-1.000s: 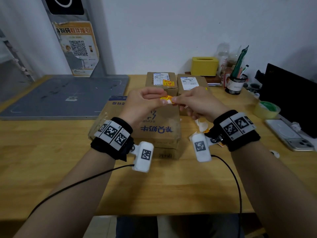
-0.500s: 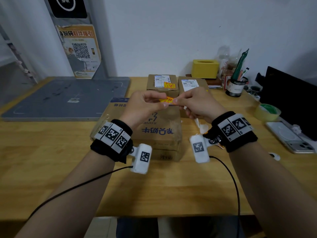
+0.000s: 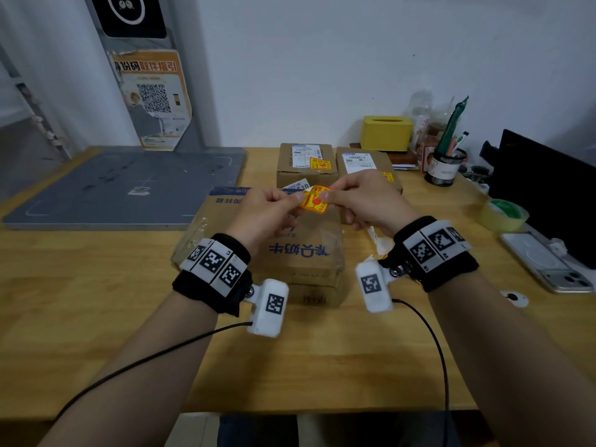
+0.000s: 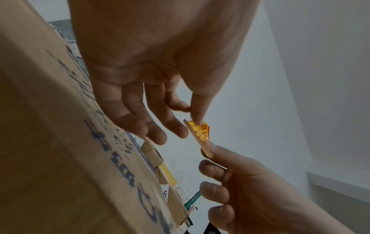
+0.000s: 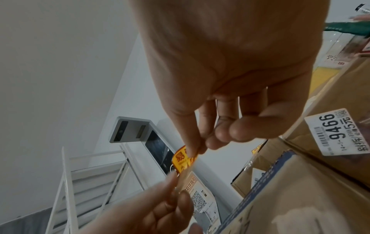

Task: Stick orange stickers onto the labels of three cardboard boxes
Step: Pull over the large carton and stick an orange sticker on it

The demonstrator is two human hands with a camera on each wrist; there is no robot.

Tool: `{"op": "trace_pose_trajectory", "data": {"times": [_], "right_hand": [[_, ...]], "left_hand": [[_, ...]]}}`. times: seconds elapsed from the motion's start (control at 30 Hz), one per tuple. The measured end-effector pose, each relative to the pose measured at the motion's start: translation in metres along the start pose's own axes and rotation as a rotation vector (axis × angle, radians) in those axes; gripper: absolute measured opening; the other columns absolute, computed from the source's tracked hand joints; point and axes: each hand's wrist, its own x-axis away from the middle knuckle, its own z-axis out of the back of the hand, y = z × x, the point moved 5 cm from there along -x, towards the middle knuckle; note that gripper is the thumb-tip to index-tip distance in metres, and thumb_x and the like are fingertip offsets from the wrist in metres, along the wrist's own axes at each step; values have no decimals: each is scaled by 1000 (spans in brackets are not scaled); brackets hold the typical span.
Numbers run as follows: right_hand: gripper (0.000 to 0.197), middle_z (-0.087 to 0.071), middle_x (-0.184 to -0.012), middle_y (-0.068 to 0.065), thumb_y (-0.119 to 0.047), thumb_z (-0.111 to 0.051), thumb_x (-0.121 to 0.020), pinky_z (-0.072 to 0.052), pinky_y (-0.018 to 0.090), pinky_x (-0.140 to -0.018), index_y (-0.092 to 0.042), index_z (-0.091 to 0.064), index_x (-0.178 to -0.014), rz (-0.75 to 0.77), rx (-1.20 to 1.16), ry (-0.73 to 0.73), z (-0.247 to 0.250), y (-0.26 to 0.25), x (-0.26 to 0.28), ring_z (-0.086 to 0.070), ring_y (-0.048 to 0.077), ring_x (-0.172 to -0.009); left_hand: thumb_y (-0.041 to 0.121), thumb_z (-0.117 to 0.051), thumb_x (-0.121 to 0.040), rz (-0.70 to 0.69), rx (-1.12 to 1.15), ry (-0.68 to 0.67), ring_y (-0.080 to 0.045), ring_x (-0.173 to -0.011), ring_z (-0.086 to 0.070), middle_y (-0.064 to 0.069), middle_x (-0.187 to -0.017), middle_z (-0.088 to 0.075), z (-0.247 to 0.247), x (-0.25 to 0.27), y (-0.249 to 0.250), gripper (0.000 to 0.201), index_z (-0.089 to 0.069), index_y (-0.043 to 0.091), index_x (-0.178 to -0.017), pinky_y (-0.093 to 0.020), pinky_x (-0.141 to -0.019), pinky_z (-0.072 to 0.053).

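Observation:
My left hand (image 3: 298, 198) and right hand (image 3: 325, 196) both pinch one orange sticker (image 3: 314, 201), held in the air above a large cardboard box (image 3: 300, 253) with blue print. In the right wrist view, the right thumb and forefinger pinch the orange sticker (image 5: 183, 159), and the left fingers hold its pale backing (image 5: 187, 175). In the left wrist view, the sticker (image 4: 200, 131) stands edge-on between the hands. Two small boxes stand behind. The left small box (image 3: 306, 162) has an orange sticker (image 3: 320, 163) on its white label. My right hand partly hides the right small box (image 3: 364, 161).
A grey flat platform (image 3: 129, 185) lies at the back left of the wooden table (image 3: 96, 301). On the right are a yellow tissue box (image 3: 385, 133), a pen cup (image 3: 445, 166), a tape roll (image 3: 503, 214), a phone (image 3: 545, 266) and a black screen (image 3: 548, 195). White paper scraps (image 3: 380, 240) lie under my right wrist.
More of the orange sticker's face shows between the hands than one second ago, and the fingertips have drawn slightly apart. The boxes have not moved.

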Motion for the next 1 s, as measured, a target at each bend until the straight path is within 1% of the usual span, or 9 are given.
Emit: {"op": "trace_pose_trajectory", "data": {"times": [0.1, 0.27, 0.4, 0.53, 0.6, 0.67, 0.73, 0.87, 1.0], "right_hand": [[14, -63, -65, -1, -28, -76, -91, -45, 24, -40, -16, -73, -86, -6, -11, -12, -2, 2, -1, -53, 14, -43], [18, -64, -70, 0, -32, -72, -93, -49, 25, -44, -16, -73, -85, -65, 64, -91, -12, 10, -5, -54, 11, -46], [24, -66, -73, 1, -35, -70, -95, -52, 26, -48, -11, -74, -95, -145, 140, -185, -21, 20, -8, -55, 10, -51], [25, -63, -73, 2, -33, -70, -95, -54, 27, -50, -9, -74, -99, -178, 184, -231, -24, 23, -12, -53, 11, -53], [25, -62, -71, 1, -33, -71, -95, -54, 26, -48, -9, -74, -97, -177, 215, -235, -26, 23, -14, -53, 11, -52], [24, -61, -69, 1, -33, -72, -94, -54, 26, -47, -9, -75, -94, -174, 250, -245, -27, 22, -15, -52, 11, -51], [23, -60, -67, 0, -32, -73, -93, -56, 26, -48, -9, -75, -90, -177, 273, -256, -27, 22, -16, -52, 11, -50], [21, -58, -65, 1, -30, -74, -93, -59, 31, -53, -10, -73, -85, -172, 331, -260, -28, 22, -18, -52, 13, -50], [19, -58, -66, 5, -27, -76, -91, -58, 30, -51, -10, -72, -83, -150, 399, -253, -31, 20, -18, -52, 15, -50]], "left_hand": [[18, -72, -91, -8, -62, 5, -16, -68, -68, -6, -86, -78, 4, -1, -4, 15, -58, 15, -89, -20, -45, -45], [20, -76, -87, 32, -189, -24, -15, -71, -69, -3, -81, -77, 7, -3, -13, 14, -64, 15, -88, -23, -47, -43], [14, -72, -89, 35, -307, -18, -11, -70, -61, 1, -79, -68, 11, -2, -11, 6, -66, 16, -87, -22, -50, -43], [9, -68, -89, 5, -376, -57, -10, -80, -59, 5, -89, -68, 9, 0, -13, 20, -71, 24, -77, -25, -63, -44], [12, -69, -88, -6, -395, -74, -14, -93, -62, 4, -97, -71, 7, -1, -15, 25, -76, 30, -72, -31, -80, -51], [14, -69, -87, -14, -423, -89, -17, -104, -62, 3, -106, -71, 5, -1, -16, 27, -78, 35, -71, -38, -96, -50], [15, -68, -89, -19, -458, -99, -17, -109, -60, 4, -109, -70, 2, -1, -15, 25, -79, 35, -79, -39, -102, -47], [15, -63, -96, -31, -609, -83, -13, -101, -57, 8, -101, -66, -2, -2, -11, 19, -79, 22, -103, -28, -89, -43], [16, -68, -92, -7, -681, -67, -13, -93, -57, 6, -91, -65, -6, -3, -8, 16, -79, 18, -103, -28, -87, -45]]}}
